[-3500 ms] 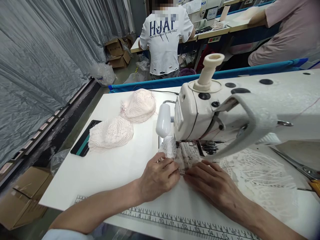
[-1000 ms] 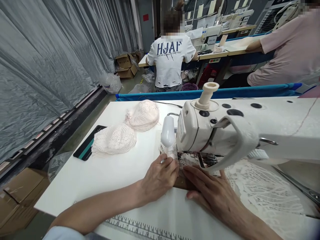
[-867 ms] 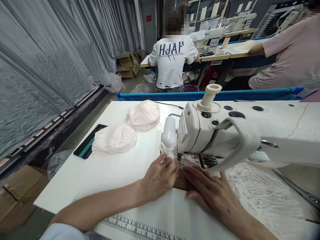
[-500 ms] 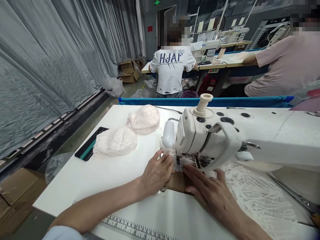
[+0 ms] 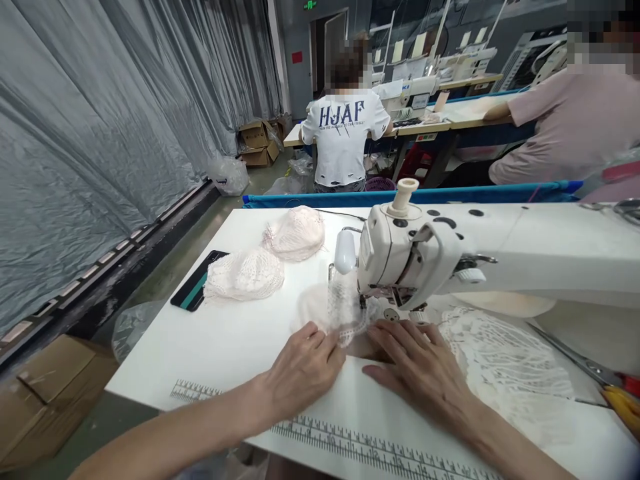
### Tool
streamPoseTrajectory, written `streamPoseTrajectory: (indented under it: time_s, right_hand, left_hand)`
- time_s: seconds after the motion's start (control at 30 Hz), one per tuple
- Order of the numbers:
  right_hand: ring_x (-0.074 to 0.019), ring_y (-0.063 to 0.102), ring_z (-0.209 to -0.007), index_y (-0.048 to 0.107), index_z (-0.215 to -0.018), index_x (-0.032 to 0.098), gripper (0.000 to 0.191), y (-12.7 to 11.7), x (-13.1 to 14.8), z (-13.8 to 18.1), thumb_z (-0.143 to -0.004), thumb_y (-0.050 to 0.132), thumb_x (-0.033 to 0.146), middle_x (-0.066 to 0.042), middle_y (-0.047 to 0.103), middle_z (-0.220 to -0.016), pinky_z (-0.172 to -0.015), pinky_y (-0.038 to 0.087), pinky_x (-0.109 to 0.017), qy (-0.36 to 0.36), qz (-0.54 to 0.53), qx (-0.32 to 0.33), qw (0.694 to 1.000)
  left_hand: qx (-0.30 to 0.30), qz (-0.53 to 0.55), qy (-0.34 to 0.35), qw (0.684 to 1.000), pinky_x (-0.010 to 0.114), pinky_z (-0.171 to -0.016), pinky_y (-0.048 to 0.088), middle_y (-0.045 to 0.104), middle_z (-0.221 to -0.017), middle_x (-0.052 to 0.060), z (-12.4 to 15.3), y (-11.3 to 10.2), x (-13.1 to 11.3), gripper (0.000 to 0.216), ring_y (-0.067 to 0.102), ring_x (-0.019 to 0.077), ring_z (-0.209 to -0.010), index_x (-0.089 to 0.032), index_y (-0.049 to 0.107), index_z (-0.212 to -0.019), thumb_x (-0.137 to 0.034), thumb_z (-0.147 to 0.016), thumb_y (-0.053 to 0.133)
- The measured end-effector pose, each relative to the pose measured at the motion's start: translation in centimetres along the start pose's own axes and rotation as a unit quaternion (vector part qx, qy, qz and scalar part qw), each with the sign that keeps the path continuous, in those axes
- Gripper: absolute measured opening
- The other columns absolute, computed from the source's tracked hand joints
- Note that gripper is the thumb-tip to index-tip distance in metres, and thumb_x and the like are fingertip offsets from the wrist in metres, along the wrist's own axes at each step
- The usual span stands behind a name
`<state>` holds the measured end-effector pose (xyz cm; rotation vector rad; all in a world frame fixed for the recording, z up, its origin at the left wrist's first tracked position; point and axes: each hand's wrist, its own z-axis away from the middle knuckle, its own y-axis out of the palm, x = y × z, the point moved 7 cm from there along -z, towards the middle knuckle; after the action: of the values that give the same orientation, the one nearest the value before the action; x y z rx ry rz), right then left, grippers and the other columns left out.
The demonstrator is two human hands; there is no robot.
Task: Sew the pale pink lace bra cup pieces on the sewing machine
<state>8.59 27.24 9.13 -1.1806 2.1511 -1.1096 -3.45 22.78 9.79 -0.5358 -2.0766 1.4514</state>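
Both hands rest on the white table [image 5: 210, 347] in front of the sewing machine [image 5: 450, 253]. My left hand [image 5: 300, 367] lies with fingers closed on the near edge of a small white lace piece [image 5: 345, 310] that runs under the machine's needle. My right hand [image 5: 420, 363] lies flat beside it, fingers stretched toward the needle plate, pressing the work down. A larger spread of white lace [image 5: 505, 367] lies to the right of my right hand.
Two pale pink lace cups [image 5: 245, 277] [image 5: 297, 233] sit at the table's left rear beside a dark card [image 5: 197, 290]. Scissors [image 5: 600, 380] lie at the right edge. A printed ruler [image 5: 350, 447] lines the near edge. Two people work at tables behind.
The lace piece has come out to the left of the needle and both hands have drawn back toward me. The view has shifted slightly.
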Motion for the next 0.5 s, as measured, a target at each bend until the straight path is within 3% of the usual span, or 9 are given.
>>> streamPoseTrajectory:
  time_s: [0.07,0.13,0.23,0.33,0.4,0.47,0.5]
  right_hand:
    - [-0.0224,0.058,-0.084,0.059,-0.099,0.012,0.015,-0.4,0.9,0.1,-0.091,0.047,0.017,-0.011,0.067,-0.095,-0.067,0.039,-0.034,-0.034,-0.022,-0.021,0.999]
    - [-0.0191,0.058,-0.08,0.058,-0.096,0.012,0.02,-0.7,1.6,0.4,-0.088,0.043,0.003,-0.009,0.067,-0.09,-0.065,0.041,-0.032,-0.07,-0.051,-0.03,0.996]
    - [-0.0188,0.058,-0.08,0.057,-0.1,0.011,0.023,-1.0,2.5,0.9,-0.087,0.041,0.0,-0.009,0.066,-0.09,-0.066,0.044,-0.033,-0.124,-0.093,-0.019,0.988]
    - [-0.0197,0.059,-0.082,0.056,-0.106,0.009,0.027,-1.2,2.9,1.0,-0.088,0.038,0.001,-0.011,0.066,-0.092,-0.067,0.046,-0.035,-0.155,-0.113,-0.008,0.981]
    - [-0.0193,0.06,-0.083,0.056,-0.108,0.011,0.028,-1.2,2.8,1.1,-0.088,0.039,0.001,-0.01,0.066,-0.093,-0.068,0.047,-0.035,-0.152,-0.12,-0.008,0.981]
    - [-0.0197,0.059,-0.086,0.055,-0.11,0.012,0.029,-1.2,2.6,1.1,-0.087,0.042,0.001,-0.01,0.066,-0.095,-0.068,0.048,-0.035,-0.146,-0.124,-0.009,0.982]
    - [-0.02,0.059,-0.087,0.055,-0.111,0.012,0.029,-1.1,2.5,1.2,-0.086,0.043,0.001,-0.011,0.066,-0.096,-0.068,0.048,-0.035,-0.143,-0.127,-0.007,0.982]
  left_hand:
    - [0.051,0.017,-0.01,0.999,0.033,-0.076,0.046,0.064,-0.105,0.011,2.3,-1.2,-1.0,0.024,0.06,0.0167,-0.077,-0.012,0.053,-0.088,0.006,-0.072,0.045]
    - [0.092,0.045,-0.014,0.995,0.038,-0.085,0.043,0.063,-0.11,0.012,4.3,-2.4,-1.6,0.028,0.06,0.0203,-0.083,-0.012,0.052,-0.095,-0.001,-0.069,0.052]
    - [0.122,0.114,-0.023,0.986,0.04,-0.091,0.039,0.064,-0.108,0.01,5.4,-3.5,-1.6,0.033,0.059,0.0209,-0.084,-0.013,0.051,-0.102,-0.013,-0.07,0.057]
    - [0.108,0.15,-0.057,0.981,0.036,-0.089,0.038,0.063,-0.109,0.005,3.4,-3.1,-0.4,0.035,0.057,0.0175,-0.091,-0.016,0.051,-0.105,0.001,-0.074,0.048]
    - [0.059,0.164,-0.06,0.983,0.035,-0.09,0.035,0.061,-0.116,0.005,0.7,-2.4,0.5,0.049,0.052,0.0171,-0.107,-0.016,0.048,-0.114,0.01,-0.074,0.038]
    - [0.042,0.209,-0.023,0.977,0.039,-0.093,0.031,0.061,-0.116,0.004,-2.0,-1.1,0.8,0.056,0.045,0.0177,-0.117,-0.02,0.046,-0.122,0.01,-0.076,0.036]
    - [0.061,0.235,-0.004,0.97,0.04,-0.092,0.032,0.063,-0.111,0.002,-3.0,-0.1,0.9,0.055,0.045,0.0183,-0.117,-0.022,0.045,-0.124,0.008,-0.077,0.039]
